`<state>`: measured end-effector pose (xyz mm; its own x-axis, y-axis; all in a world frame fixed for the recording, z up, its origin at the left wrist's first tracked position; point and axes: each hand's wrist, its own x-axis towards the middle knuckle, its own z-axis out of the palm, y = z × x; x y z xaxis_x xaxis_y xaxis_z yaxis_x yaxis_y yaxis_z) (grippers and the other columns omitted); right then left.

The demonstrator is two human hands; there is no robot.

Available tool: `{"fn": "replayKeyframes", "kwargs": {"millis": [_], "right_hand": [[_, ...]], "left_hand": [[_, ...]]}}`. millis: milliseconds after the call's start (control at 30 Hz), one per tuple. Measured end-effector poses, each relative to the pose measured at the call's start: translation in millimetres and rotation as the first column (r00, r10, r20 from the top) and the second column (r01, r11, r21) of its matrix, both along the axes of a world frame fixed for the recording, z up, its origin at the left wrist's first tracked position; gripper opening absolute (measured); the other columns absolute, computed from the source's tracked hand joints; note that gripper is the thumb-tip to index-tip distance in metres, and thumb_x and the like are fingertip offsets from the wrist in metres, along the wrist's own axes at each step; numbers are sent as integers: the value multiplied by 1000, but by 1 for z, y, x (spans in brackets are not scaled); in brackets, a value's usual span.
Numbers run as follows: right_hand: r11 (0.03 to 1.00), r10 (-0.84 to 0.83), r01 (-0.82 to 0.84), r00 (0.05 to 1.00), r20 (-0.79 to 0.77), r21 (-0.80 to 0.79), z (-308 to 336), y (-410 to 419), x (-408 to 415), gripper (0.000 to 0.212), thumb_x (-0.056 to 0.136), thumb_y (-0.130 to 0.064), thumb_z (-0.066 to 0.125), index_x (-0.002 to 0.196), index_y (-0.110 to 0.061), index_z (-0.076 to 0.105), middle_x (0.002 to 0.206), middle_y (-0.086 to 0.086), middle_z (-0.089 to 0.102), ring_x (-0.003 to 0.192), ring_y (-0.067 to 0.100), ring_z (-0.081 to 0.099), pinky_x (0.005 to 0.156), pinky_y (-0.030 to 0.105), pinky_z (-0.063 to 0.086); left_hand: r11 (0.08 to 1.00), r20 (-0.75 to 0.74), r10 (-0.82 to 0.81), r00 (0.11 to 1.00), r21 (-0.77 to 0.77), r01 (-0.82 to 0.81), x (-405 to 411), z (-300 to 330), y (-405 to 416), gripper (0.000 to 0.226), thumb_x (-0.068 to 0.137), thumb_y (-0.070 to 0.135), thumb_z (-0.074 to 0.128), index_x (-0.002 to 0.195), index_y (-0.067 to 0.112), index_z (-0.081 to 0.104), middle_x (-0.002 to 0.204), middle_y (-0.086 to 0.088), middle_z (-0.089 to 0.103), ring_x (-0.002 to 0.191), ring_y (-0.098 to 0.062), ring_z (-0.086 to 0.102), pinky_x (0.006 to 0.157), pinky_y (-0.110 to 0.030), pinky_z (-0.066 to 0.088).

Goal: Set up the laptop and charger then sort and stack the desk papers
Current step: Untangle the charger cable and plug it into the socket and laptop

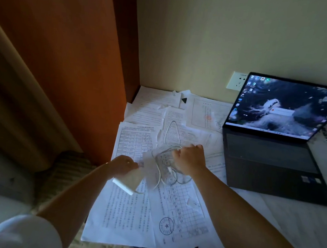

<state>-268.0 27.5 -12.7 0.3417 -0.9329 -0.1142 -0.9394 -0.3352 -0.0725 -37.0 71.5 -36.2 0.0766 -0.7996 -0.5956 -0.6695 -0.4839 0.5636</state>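
A dim home room, likely a bedroom: a desk [299, 223] strewn with papers [129, 211] and an open laptop [274, 135] stands against a plain wall with a socket [236, 81], beside a wooden wardrobe [65, 53].

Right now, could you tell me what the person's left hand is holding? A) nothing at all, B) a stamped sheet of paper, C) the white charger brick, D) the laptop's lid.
C: the left hand grips the white charger brick above the papers, while the right hand holds the tangled white cable; the open laptop sits untouched to the right.
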Motion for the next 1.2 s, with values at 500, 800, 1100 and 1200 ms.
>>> {"fn": "replayKeyframes", "kwargs": {"millis": [500, 800, 1100, 1200], "right_hand": [[890, -363, 408, 368, 856, 202, 48, -18, 19, 29, 91, 6, 42, 78, -16, 55, 86, -4, 61, 75, 16, 68, 56, 17, 43], [864, -221, 504, 366, 904, 7, 92, -28, 7, 35, 91, 7, 36, 72, -22, 40, 88, -4, 65, 78, 13, 68, 55, 20, 41], [572, -274, 820, 222, 936, -26, 124, -24, -40, 34, 81, 16, 39, 110, 10, 56, 125, 28, 44, 111, 36, 49, 87, 23, 30], [586, -358, 809, 196, 913, 56, 126, -14, -46, 40, 85, 14, 43, 124, 8, 48, 137, 25, 35, 120, 31, 44, 89, 19, 28]], "left_hand": [[950, 93, -106, 990, -283, 128, -32, 10, -13, 26, 90, 27, 62, 116, 21, 62, 114, -4, 62, 93, -16, 58, 70, -24, 47], [952, -298, 93, 950, -252, -172, -68, 62, -40, 30, 92, 3, 57, 121, 9, 61, 73, -3, 62, 52, -11, 49, 39, -14, 37], [791, -449, 458, 768, -189, -582, -56, 87, -41, 20, 95, -7, 44, 105, 0, 60, 111, -18, 63, 89, -28, 63, 71, -32, 57], [671, -618, 583, 527, 2, -741, -55, 98, -35, 33, 98, -4, 37, 129, -5, 48, 125, -17, 61, 83, -23, 65, 64, -27, 53]]}}
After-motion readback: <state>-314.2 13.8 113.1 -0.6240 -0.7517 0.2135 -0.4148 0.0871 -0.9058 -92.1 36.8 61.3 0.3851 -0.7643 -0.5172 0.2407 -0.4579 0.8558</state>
